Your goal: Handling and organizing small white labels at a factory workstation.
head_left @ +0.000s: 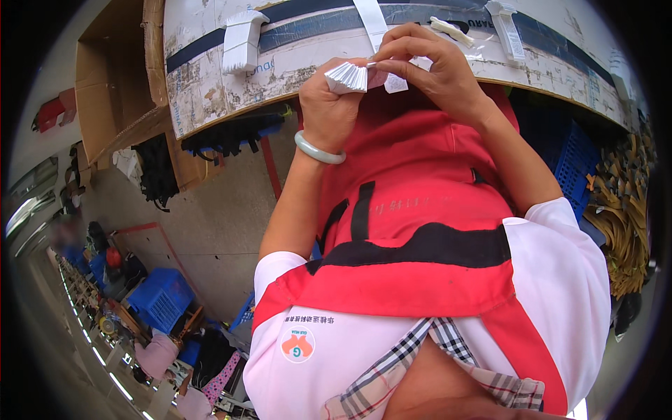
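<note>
My left hand (327,105), with a pale bangle (319,149) at the wrist, is closed around a fanned stack of white labels (346,77). Close beside it, my right hand (437,70) pinches at the edge of a thin white label (371,65) between thumb and fingertips. Below the right fingers hangs a small white tag (395,83) with faint print. Both hands are over the near edge of the work table (294,59). Part of what the fingers hold is hidden behind them.
On the table lie a bundle of white labels (241,42), a white strip (371,19), another label stack (505,31) and a cream-coloured scrap (451,31). An open cardboard box (112,84) stands left. Blue crates (575,164) and hanging brown strips (619,210) are at right.
</note>
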`<action>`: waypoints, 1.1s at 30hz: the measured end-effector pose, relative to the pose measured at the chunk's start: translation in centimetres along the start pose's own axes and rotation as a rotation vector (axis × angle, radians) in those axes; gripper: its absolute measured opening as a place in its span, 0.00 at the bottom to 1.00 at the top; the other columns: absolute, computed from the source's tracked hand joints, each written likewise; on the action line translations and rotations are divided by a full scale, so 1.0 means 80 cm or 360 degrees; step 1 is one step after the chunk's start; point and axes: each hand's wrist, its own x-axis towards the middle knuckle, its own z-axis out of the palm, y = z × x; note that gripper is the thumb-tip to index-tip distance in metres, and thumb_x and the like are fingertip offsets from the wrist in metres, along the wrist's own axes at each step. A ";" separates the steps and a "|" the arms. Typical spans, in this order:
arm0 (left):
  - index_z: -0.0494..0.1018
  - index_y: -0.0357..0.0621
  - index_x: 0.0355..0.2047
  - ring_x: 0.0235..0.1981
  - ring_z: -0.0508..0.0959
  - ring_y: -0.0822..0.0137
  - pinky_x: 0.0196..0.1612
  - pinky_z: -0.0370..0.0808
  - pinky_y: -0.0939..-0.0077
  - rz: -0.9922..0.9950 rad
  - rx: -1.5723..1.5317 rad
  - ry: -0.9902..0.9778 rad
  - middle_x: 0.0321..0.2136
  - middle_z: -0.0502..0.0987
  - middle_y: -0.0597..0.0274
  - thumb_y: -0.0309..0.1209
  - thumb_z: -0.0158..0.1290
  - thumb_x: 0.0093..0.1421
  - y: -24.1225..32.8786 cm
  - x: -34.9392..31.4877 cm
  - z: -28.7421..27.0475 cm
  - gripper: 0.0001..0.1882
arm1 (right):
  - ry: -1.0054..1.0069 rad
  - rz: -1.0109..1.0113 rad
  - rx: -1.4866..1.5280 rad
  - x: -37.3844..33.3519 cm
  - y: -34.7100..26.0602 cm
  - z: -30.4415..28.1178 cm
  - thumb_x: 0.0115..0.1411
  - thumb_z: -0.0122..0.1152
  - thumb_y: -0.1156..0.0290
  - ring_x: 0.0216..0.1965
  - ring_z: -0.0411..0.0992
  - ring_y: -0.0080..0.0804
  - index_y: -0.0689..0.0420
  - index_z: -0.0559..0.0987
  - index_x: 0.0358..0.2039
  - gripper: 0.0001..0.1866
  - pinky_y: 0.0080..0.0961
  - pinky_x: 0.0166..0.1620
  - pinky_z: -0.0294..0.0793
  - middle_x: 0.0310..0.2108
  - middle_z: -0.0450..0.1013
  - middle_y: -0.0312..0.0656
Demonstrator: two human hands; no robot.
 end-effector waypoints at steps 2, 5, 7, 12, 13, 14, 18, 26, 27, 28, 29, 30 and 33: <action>0.79 0.37 0.38 0.33 0.79 0.74 0.37 0.75 0.80 -0.0162 -0.0032 -0.0004 0.31 0.80 0.62 0.22 0.61 0.54 0.003 -0.004 -0.002 0.10 | -0.0138 0.0230 0.0069 0.002 -0.008 -0.008 0.60 0.63 0.70 0.37 0.73 0.25 0.58 0.82 0.38 0.08 0.21 0.43 0.73 0.37 0.75 0.37; 0.79 0.37 0.37 0.31 0.77 0.77 0.36 0.74 0.82 -0.0204 -0.0228 -0.0001 0.29 0.80 0.65 0.22 0.61 0.56 0.002 -0.009 0.001 0.08 | -0.0273 0.0430 0.0115 -0.004 -0.006 -0.008 0.62 0.62 0.70 0.36 0.72 0.20 0.59 0.81 0.40 0.09 0.18 0.43 0.72 0.35 0.76 0.36; 0.79 0.37 0.37 0.31 0.76 0.80 0.34 0.74 0.84 -0.0283 -0.0410 0.0037 0.29 0.79 0.67 0.23 0.61 0.57 0.005 -0.012 0.006 0.07 | -0.0243 0.0531 0.0303 -0.009 -0.003 -0.006 0.62 0.62 0.71 0.36 0.72 0.18 0.60 0.80 0.40 0.08 0.16 0.42 0.73 0.35 0.75 0.34; 0.79 0.36 0.37 0.30 0.75 0.80 0.32 0.73 0.85 -0.0331 -0.0435 0.0055 0.28 0.79 0.68 0.23 0.61 0.58 0.004 -0.017 0.004 0.07 | -0.0227 0.0579 0.0344 -0.011 -0.007 -0.002 0.61 0.62 0.72 0.37 0.71 0.16 0.61 0.80 0.39 0.07 0.16 0.42 0.73 0.34 0.75 0.33; 0.79 0.36 0.37 0.29 0.75 0.81 0.32 0.73 0.85 -0.0311 -0.0412 0.0045 0.27 0.79 0.68 0.23 0.61 0.57 0.003 -0.018 0.004 0.07 | -0.0225 0.0573 0.0347 -0.011 -0.006 -0.002 0.61 0.62 0.73 0.37 0.71 0.16 0.61 0.80 0.38 0.07 0.16 0.43 0.73 0.34 0.75 0.32; 0.79 0.36 0.37 0.29 0.75 0.81 0.32 0.73 0.85 -0.0311 -0.0412 0.0044 0.27 0.79 0.68 0.23 0.61 0.57 0.001 -0.018 0.004 0.07 | -0.0225 0.0573 0.0348 -0.011 -0.008 -0.002 0.61 0.62 0.73 0.37 0.71 0.16 0.61 0.80 0.38 0.07 0.16 0.43 0.73 0.34 0.75 0.32; 0.78 0.35 0.40 0.23 0.74 0.78 0.25 0.67 0.87 -0.0233 -0.0385 0.0013 0.25 0.78 0.64 0.23 0.60 0.58 -0.007 -0.020 0.005 0.09 | -0.0281 0.0529 0.0349 -0.008 -0.012 -0.002 0.61 0.62 0.71 0.36 0.71 0.16 0.61 0.79 0.36 0.07 0.14 0.42 0.72 0.32 0.74 0.32; 0.75 0.36 0.38 0.22 0.75 0.72 0.23 0.70 0.82 -0.0951 -0.1071 -0.0215 0.29 0.79 0.56 0.38 0.55 0.64 -0.005 -0.014 -0.001 0.15 | -0.0724 0.0891 0.1014 -0.002 -0.035 -0.015 0.59 0.64 0.71 0.27 0.67 0.15 0.60 0.79 0.32 0.06 0.14 0.34 0.69 0.26 0.72 0.32; 0.75 0.36 0.38 0.22 0.75 0.72 0.23 0.70 0.82 -0.0951 -0.1075 -0.0218 0.29 0.79 0.56 0.38 0.55 0.64 -0.005 -0.015 0.002 0.15 | -0.0498 0.0867 0.0981 -0.004 -0.032 -0.002 0.60 0.63 0.70 0.26 0.67 0.15 0.60 0.79 0.32 0.06 0.14 0.33 0.69 0.25 0.72 0.32; 0.74 0.36 0.39 0.23 0.76 0.71 0.24 0.72 0.81 -0.1018 -0.1182 -0.0251 0.30 0.79 0.55 0.41 0.55 0.63 -0.005 -0.015 0.008 0.18 | -0.0271 0.0837 0.0943 -0.006 -0.026 0.007 0.60 0.63 0.70 0.26 0.68 0.16 0.61 0.79 0.32 0.07 0.14 0.33 0.70 0.24 0.72 0.32; 0.73 0.36 0.40 0.24 0.78 0.70 0.26 0.74 0.81 -0.1085 -0.1289 -0.0283 0.31 0.79 0.55 0.44 0.55 0.63 -0.003 -0.016 0.012 0.20 | -0.0269 0.0837 0.0938 -0.009 -0.022 0.010 0.60 0.63 0.70 0.26 0.68 0.16 0.61 0.79 0.32 0.07 0.14 0.33 0.70 0.24 0.72 0.32; 0.72 0.37 0.41 0.27 0.79 0.68 0.30 0.77 0.79 -0.1133 -0.1349 -0.0323 0.29 0.78 0.57 0.47 0.55 0.62 -0.002 -0.017 0.012 0.23 | -0.0236 0.0839 0.0755 -0.011 -0.017 0.012 0.61 0.63 0.70 0.27 0.68 0.16 0.61 0.79 0.33 0.07 0.15 0.34 0.70 0.24 0.72 0.33; 0.73 0.37 0.40 0.29 0.80 0.67 0.32 0.77 0.78 -0.0961 -0.1361 -0.0420 0.28 0.77 0.59 0.43 0.56 0.62 -0.020 -0.023 0.006 0.19 | -0.0240 0.0729 0.0648 -0.012 0.003 0.016 0.62 0.63 0.67 0.27 0.72 0.19 0.62 0.80 0.36 0.10 0.16 0.33 0.73 0.27 0.75 0.36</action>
